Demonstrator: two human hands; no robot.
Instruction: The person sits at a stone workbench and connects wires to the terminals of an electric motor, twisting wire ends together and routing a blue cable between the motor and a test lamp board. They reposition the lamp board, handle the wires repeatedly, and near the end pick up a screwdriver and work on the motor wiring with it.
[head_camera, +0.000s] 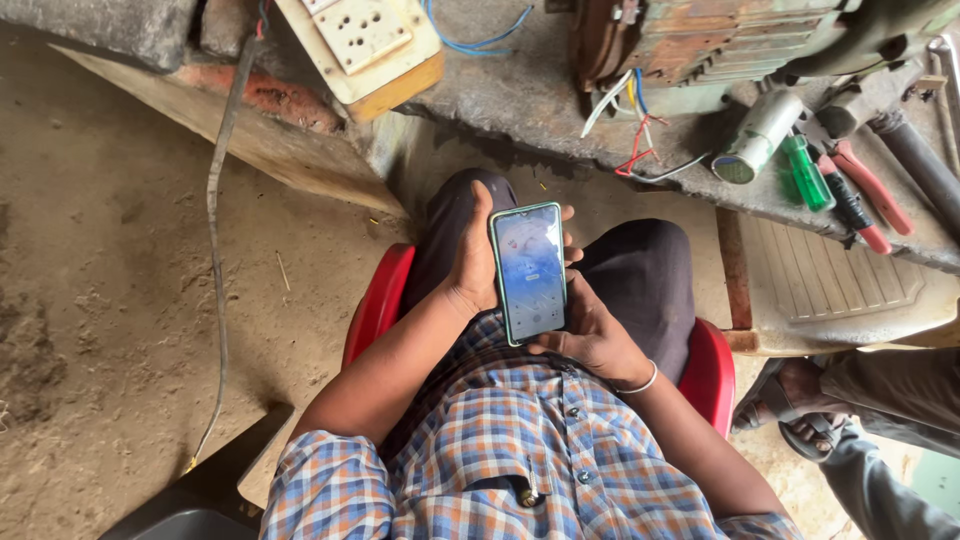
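**A:** Head cam, looking straight down into the lap. Going left to right: dirt floor (110, 300) at 9 o'clock with a grey cable (215, 250) trailing down it, a cream socket board (365, 45) up at 11. Then the left hand (470, 265) wraps the left edge of a smartphone (528, 272), thumb lying up along the side, fingertips just peeking past the right edge near the top. The screen faces up and is lit.

**B:** And the other hand?

**A:** The right hand (590, 335) cups the phone's lower right corner from beneath, fingers curled under. Can't tell whether the thumb touches the glass. So the phone sits dead centre, above the knees, held by both hands, over a red plastic chair (375, 305).

**B:** What's further right?

**A:** A concrete ledge (520, 100) from 12 to 3 o'clock with a rusty motor (700, 40), loose coloured wires (635, 130), a small grey cylinder (757, 135), a green-handled screwdriver (806, 172) and red-handled pliers (870, 190). At 4 o'clock someone else's sandalled foot (800, 400).

**B:** Risk?

**A:** My guess: the grip is mostly along the edges, so if the left hand loosens, the phone could slide between the knees onto the hard dirt. Also, those bare wire ends hang close to the knees, so leaning forward could snag them.
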